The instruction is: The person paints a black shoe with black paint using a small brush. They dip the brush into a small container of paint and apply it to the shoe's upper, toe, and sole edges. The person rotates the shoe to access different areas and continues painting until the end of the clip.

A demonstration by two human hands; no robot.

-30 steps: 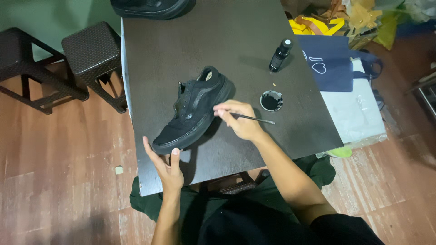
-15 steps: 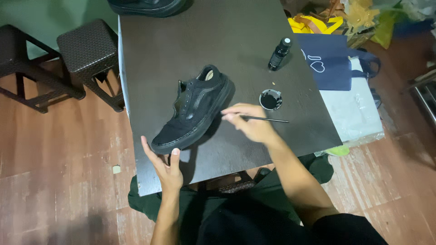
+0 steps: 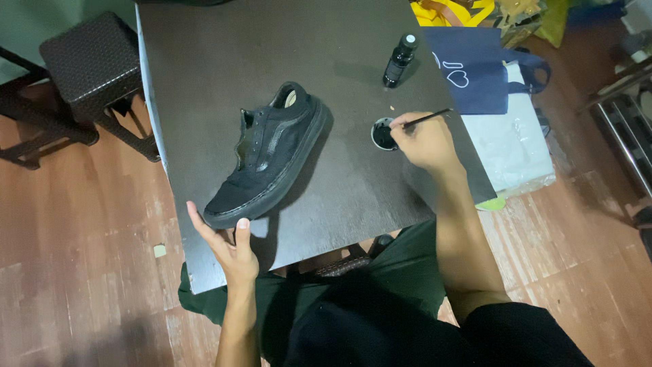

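Here, seen from above, the right hand reaches forward over a dark table, fingers pinched around a thin brush whose tip meets a small round dish of black liquid. The left hand rests at the table's near edge, fingers spread wide, thumb and fingertips touching the toe of a black sneaker. The sneaker lies diagonally, toe toward the person, well apart from the right hand. A small dark bottle stands beyond the dish.
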